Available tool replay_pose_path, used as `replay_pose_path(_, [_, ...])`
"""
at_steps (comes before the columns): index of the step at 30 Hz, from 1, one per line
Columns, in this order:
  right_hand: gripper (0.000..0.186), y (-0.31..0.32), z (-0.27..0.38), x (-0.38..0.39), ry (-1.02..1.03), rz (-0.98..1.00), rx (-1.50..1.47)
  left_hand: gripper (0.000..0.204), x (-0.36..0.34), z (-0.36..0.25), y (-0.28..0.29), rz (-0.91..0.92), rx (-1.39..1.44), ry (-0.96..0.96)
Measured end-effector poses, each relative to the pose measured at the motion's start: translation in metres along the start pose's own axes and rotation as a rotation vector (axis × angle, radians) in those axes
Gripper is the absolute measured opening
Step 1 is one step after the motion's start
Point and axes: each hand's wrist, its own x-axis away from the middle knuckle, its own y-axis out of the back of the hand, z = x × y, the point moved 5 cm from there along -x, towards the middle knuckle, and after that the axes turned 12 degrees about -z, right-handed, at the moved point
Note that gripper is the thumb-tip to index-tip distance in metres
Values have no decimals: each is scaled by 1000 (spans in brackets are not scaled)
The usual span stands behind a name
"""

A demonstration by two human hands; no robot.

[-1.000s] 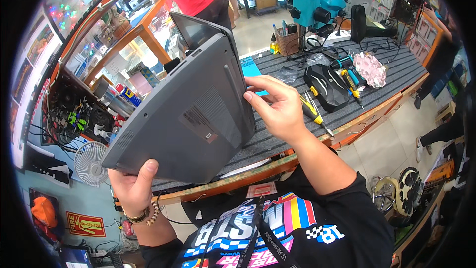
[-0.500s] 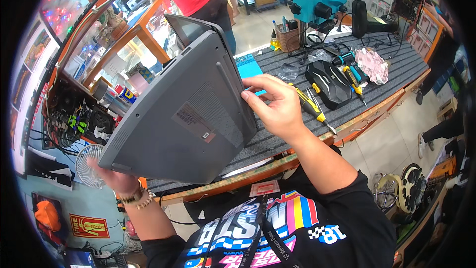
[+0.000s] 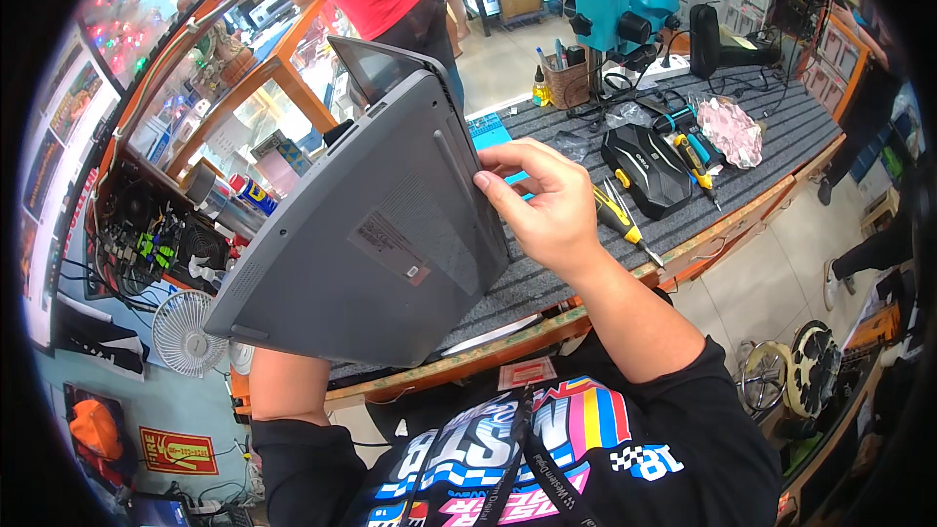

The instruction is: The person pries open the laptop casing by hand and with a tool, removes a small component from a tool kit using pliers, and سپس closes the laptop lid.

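While a grey laptop [image 3: 376, 234] slants lengthwise up rightward, the right hand [image 3: 549, 203] pinches its right edge. Hidden behind the laptop, the left hand's grip cannot be told.

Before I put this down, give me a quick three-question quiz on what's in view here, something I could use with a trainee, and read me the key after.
1. True or false: the laptop lies flat with its underside hidden.
2. Multiple choice: where are the fingertips of the right hand? A, on the fan; B, at the laptop's side edge; C, on the black case.
3. Fill the gap: the left hand is hidden ____ the laptop.

Key: 1, false: it is tilted up, its grey underside showing. 2, B. 3, behind.
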Motion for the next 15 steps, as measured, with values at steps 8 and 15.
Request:
replay_pose_path(8, [17,-1,6,-2,21,-6,42,66,-2,22,-26,-90,-27,68])
replay_pose_path(15, [14,-2,11,-4,15,-1,70,67,-1,30,-35,-125,-37,92])
